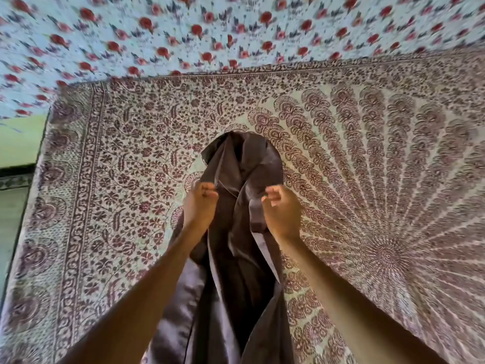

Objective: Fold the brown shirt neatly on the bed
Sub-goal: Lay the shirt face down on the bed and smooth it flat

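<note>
A dark brown satin shirt (238,245) hangs bunched in long loose folds above the bed, held up in the middle of the view. My left hand (200,203) grips its left edge near the top with curled fingers. My right hand (282,211) pinches a fold on the shirt's right side. The two hands are level and about a hand's width apart. The shirt's upper end droops forward beyond my hands; its lower part falls toward me and runs out of view at the bottom.
The bed is covered by a maroon and cream patterned sheet (367,153) with a bordered edge on the left. A white cloth with red flowers (183,30) hangs behind the bed. Floor (13,219) shows at the far left.
</note>
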